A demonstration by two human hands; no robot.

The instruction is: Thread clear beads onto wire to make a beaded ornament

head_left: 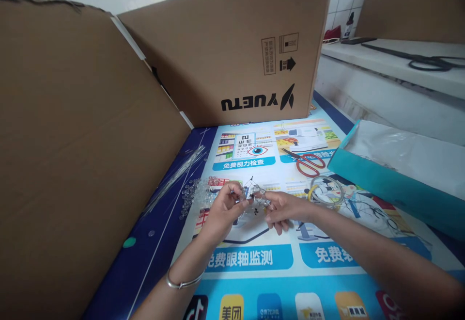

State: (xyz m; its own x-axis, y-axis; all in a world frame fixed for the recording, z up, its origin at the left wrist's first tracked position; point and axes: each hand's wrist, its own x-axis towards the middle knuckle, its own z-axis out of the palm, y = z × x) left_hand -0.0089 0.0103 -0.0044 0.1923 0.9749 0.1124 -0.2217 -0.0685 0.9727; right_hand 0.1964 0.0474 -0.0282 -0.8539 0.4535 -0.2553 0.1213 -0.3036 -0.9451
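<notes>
Over the printed mat, my left hand (225, 209) pinches a small piece of wire strung with clear beads (258, 190), thumb and forefinger closed on its left side. My right hand (285, 208) reaches in from the right and grips the other side of the same beaded wire piece. Dark wire ends stick up and down from it; its exact shape is too fine to make out. Loose clear beads (194, 195) lie in a pile just left of my left hand. Beyond them lies a bundle of straight silvery wires (178, 177).
Red-handled scissors (309, 164) and a wire coil (329, 191) lie right of my hands. A teal box (385, 184) stands farther right. Tall cardboard panels (218, 48) wall off the left and back. Large black scissors (428, 62) rest on a white ledge (392, 48).
</notes>
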